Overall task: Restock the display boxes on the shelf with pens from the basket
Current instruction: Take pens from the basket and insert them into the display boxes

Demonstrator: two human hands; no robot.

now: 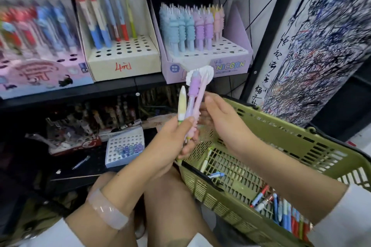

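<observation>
Pens [191, 98] upright in left hand [174, 136] grip, right hand [216, 114] fingers straight alongside them

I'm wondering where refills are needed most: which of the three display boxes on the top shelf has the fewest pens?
The cream cardboard box in the middle: one back row of pens, many holes bare.

Bare forearms, with a white sleeve [339, 224] ending short of the right hand [218, 114] and another white sleeve edge [48, 234] near the left elbow. Pale pink translucent bangle [107, 209] round the wrist of the left hand [172, 138]. Bare knees below.
</observation>
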